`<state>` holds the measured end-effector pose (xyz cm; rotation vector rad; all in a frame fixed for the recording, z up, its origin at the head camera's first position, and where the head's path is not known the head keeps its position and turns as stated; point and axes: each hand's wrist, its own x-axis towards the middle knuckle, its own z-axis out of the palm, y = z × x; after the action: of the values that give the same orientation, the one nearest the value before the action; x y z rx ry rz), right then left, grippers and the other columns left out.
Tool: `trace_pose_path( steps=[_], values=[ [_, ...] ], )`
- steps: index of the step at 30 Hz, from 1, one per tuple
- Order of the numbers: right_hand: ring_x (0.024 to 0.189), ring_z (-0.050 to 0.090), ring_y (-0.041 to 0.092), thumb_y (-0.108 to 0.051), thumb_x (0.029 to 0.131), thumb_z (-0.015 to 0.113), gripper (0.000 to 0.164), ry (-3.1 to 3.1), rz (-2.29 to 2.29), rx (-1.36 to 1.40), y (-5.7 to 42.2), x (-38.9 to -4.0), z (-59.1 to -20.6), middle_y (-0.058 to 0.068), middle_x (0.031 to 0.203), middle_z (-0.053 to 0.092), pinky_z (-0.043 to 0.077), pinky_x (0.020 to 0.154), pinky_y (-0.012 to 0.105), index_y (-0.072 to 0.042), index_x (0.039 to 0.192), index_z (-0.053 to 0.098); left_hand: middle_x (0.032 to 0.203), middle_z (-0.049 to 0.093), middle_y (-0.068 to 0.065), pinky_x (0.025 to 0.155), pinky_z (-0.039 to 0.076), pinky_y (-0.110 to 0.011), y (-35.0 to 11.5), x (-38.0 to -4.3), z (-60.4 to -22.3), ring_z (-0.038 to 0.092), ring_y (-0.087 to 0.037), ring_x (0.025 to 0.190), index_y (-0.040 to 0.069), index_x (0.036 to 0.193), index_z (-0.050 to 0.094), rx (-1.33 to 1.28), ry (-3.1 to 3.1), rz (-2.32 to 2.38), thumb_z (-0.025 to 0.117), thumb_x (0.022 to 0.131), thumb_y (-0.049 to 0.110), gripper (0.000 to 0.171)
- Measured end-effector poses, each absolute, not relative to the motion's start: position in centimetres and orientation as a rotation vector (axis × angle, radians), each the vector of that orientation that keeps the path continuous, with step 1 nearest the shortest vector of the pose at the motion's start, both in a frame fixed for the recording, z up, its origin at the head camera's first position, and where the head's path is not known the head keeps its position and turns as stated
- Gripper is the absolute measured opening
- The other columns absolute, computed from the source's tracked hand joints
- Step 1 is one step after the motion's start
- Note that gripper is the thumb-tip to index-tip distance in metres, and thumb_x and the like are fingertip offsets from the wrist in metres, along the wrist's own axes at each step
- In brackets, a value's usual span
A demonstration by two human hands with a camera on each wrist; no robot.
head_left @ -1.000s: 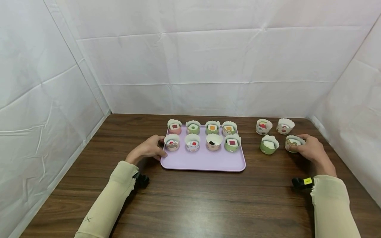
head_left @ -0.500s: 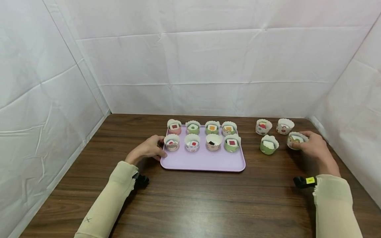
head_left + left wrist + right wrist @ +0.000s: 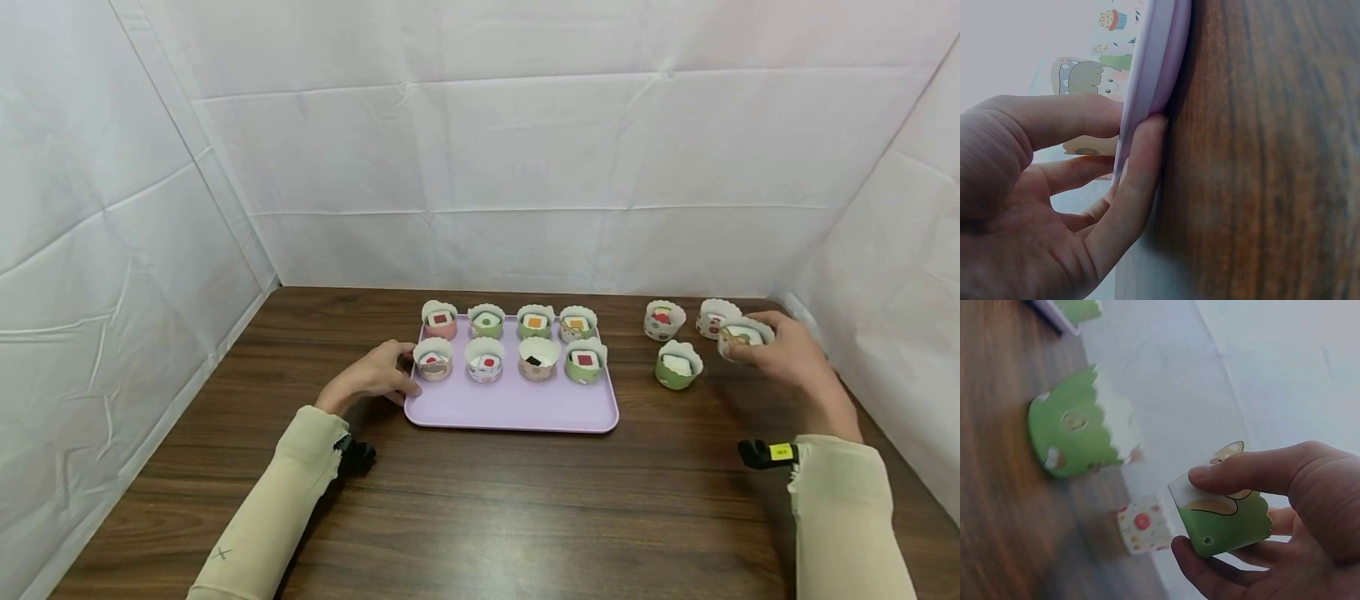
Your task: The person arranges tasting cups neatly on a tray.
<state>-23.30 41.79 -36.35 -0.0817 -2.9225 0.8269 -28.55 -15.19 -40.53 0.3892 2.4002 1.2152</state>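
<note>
My right hand (image 3: pixel 789 358) grips a paper cupcake cup (image 3: pixel 1222 519) between thumb and fingers, raised off the table. It is green and white with a cartoon animal, and a white piece shows inside in the head view. At the left edge of a lilac tray (image 3: pixel 517 408), my left hand (image 3: pixel 375 372) pinches the rim, thumb and fingers on either side in the left wrist view. Two rows of cupcake cups stand on the tray, among them a pink one (image 3: pixel 440 329) and a green one (image 3: pixel 585 371), holding small square or round-topped pieces.
Right of the tray stand a green cup (image 3: pixel 673 379), a dotted cup (image 3: pixel 660 329) at the back, and another dotted cup (image 3: pixel 712 325) partly overlapped by the held one. White cloth (image 3: pixel 525 167) hangs behind and at both sides of the brown wooden table (image 3: pixel 510 517).
My right hand has lifted its cupcake cup off the table and moved it a little toward the back. My left hand and the tray look practically unmoved.
</note>
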Motion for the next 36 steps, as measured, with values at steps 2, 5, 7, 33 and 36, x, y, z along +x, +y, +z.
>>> trace_pose_path(
  steps=[2, 5, 7, 33, 36],
  values=[
    [0.100, 0.049, 0.040, -0.044, 0.087, 0.066, 0.081, -2.918, 0.808, -0.056, 41.3, -23.3, -35.8, 0.034, 0.126, 0.048, 0.039, 0.069, 0.032, 0.007, 0.142, 0.035, 0.127, 0.048, -0.024, 0.068, 0.062, -0.039, -15.2, -28.6, -40.5, 0.061, -0.028, 0.095, -0.002, 0.130, 0.050, 0.393, 2.398, 1.217, 0.072, 0.075, -0.007, 0.059],
    [0.099, 0.050, 0.040, -0.043, 0.086, 0.068, 0.079, -2.910, 0.774, -0.008, 40.6, -23.3, -34.9, 0.034, 0.125, 0.050, 0.041, 0.071, 0.035, 0.007, 0.140, 0.038, 0.127, 0.048, -0.024, 0.068, 0.062, -0.039, -15.2, -28.5, -40.5, 0.061, -0.028, 0.095, -0.002, 0.130, 0.050, 0.389, 2.399, 1.219, 0.072, 0.075, -0.007, 0.059],
    [0.102, 0.051, 0.042, -0.043, 0.085, 0.070, 0.079, -2.917, 0.739, 0.025, 40.0, -23.2, -34.3, 0.035, 0.126, 0.050, 0.045, 0.074, 0.041, 0.007, 0.139, 0.039, 0.126, 0.048, -0.024, 0.068, 0.062, -0.038, -15.2, -28.5, -40.5, 0.061, -0.028, 0.095, -0.002, 0.129, 0.050, 0.388, 2.401, 1.213, 0.072, 0.075, -0.007, 0.059],
    [0.130, 0.036, 0.049, -0.045, 0.083, 0.071, 0.079, -3.017, 0.746, 0.282, 32.9, -22.5, -32.5, 0.030, 0.139, 0.044, 0.038, 0.099, 0.064, 0.000, 0.140, 0.040, 0.124, 0.048, -0.021, 0.067, 0.062, -0.036, -15.0, -28.1, -40.4, 0.061, -0.026, 0.091, 0.000, 0.127, 0.052, 0.357, 2.407, 1.225, 0.072, 0.075, -0.007, 0.056],
    [0.126, 0.043, 0.046, -0.044, 0.082, 0.072, 0.080, -3.016, 0.748, 0.312, 32.1, -22.6, -32.6, 0.030, 0.135, 0.048, 0.041, 0.097, 0.061, 0.000, 0.140, 0.040, 0.124, 0.048, -0.021, 0.067, 0.062, -0.036, -15.0, -28.1, -40.3, 0.062, -0.025, 0.090, 0.001, 0.127, 0.052, 0.352, 2.410, 1.220, 0.073, 0.075, -0.006, 0.056]
  ],
)
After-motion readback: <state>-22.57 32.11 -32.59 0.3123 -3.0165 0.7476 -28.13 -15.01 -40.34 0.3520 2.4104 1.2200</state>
